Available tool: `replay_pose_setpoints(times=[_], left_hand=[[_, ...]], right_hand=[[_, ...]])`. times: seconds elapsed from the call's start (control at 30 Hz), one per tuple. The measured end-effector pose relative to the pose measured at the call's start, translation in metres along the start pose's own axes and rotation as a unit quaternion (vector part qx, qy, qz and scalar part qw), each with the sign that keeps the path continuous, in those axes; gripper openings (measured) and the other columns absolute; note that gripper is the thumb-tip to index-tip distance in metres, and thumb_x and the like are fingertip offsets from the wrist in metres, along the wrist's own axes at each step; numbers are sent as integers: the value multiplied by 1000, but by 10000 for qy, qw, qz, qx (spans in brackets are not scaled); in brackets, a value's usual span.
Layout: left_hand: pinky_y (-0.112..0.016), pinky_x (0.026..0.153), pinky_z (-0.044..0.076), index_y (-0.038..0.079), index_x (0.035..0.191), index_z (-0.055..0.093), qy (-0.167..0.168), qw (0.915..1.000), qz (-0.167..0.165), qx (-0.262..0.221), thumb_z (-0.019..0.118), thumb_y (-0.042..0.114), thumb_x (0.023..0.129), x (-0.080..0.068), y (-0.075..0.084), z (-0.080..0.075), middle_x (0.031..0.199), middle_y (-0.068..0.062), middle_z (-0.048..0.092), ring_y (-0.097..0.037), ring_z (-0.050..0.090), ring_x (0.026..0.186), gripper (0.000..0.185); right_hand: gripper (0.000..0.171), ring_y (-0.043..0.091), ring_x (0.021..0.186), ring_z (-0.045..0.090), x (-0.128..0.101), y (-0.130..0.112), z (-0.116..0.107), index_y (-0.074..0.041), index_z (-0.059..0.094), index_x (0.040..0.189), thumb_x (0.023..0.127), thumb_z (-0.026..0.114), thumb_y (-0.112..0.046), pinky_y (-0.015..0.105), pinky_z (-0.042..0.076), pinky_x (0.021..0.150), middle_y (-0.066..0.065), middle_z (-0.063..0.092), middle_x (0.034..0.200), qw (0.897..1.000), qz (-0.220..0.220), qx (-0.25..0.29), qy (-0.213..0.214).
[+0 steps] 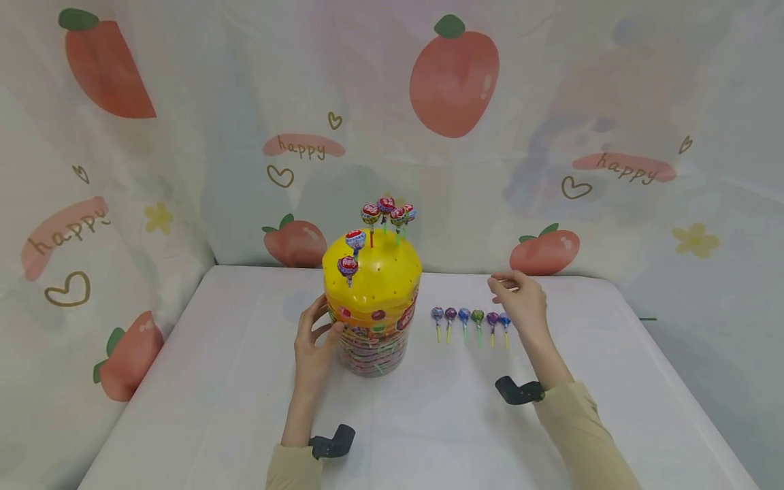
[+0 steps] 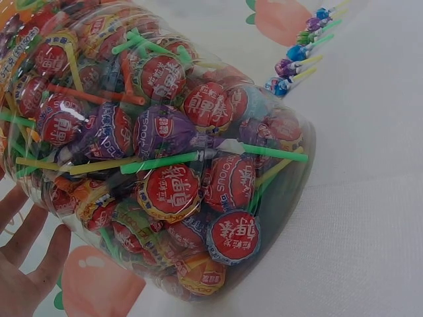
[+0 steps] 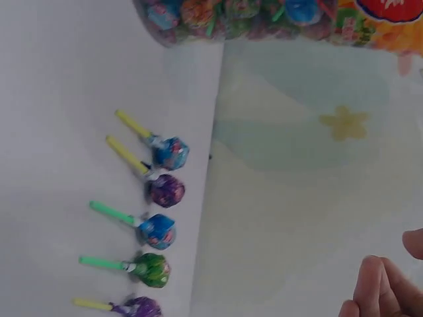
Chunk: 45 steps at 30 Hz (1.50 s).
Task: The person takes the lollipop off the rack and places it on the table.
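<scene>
A left hand (image 1: pixel 314 340) with spread fingers steadies the lollipop tub (image 1: pixel 372 309) at table centre, as the right hand (image 1: pixel 519 301), fingers curled, apparently empty, hovers over six loose lollipops (image 1: pixel 470 322) lined up right of it.

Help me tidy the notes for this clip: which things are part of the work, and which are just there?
In use: lollipop jar, steadied by left hand; yellow lid with lollipops stuck in; row of lollipops beside right hand.

Just there: white table; fruit-print curtain.
</scene>
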<state>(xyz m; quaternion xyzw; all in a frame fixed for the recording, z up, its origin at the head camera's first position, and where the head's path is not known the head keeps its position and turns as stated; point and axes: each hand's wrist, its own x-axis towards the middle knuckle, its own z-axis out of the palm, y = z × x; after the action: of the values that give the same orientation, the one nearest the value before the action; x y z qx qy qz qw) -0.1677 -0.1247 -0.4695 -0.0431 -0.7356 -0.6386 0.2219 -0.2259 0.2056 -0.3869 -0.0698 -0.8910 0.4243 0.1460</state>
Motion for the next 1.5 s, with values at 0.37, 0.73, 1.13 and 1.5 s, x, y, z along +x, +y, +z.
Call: replay_pose_setpoints(times=[0.37, 0.73, 1.13, 1.5], left_hand=[[-57, 104, 44, 24, 142, 44, -4, 10000, 49, 1, 64, 15, 92, 0, 0, 0, 141, -3, 48, -21, 45, 131, 55], [-55, 104, 44, 23, 142, 44, 12, 10000, 13, -1, 63, 17, 92, 1, 1, 0, 141, -4, 48, -23, 45, 131, 53], [-56, 104, 44, 23, 142, 44, -36, 10000, -1, -83, 65, 15, 91, 0, 1, 0, 141, -4, 47, -20, 45, 131, 56], [-45, 104, 46, 18, 144, 42, -53, 9997, -153, 185, 63, 12, 92, 1, 2, -1, 144, -6, 46, -24, 44, 133, 57]], right_hand=[[26, 1, 68, 63, -20, -51, -5, -9, 69, 111, 91, 65, -26, 20, 42, 54, 11, 67, 93, 9950, -530, 844, 24], [25, 1, 75, 62, -31, -90, -9, -10, 69, 110, 90, 67, -26, 18, 48, 67, -13, 62, 84, 9819, -1111, 1534, -44], [27, 3, 83, 60, -23, -121, 6, -6, 68, 112, 90, 67, -22, 14, 49, 81, 12, 68, 102, 9641, -1942, 1804, -141], [33, 19, 97, 61, -16, -143, 26, -4, 62, 118, 88, 69, -15, 39, 51, 91, 14, 66, 109, 9411, -2485, 2259, -400]])
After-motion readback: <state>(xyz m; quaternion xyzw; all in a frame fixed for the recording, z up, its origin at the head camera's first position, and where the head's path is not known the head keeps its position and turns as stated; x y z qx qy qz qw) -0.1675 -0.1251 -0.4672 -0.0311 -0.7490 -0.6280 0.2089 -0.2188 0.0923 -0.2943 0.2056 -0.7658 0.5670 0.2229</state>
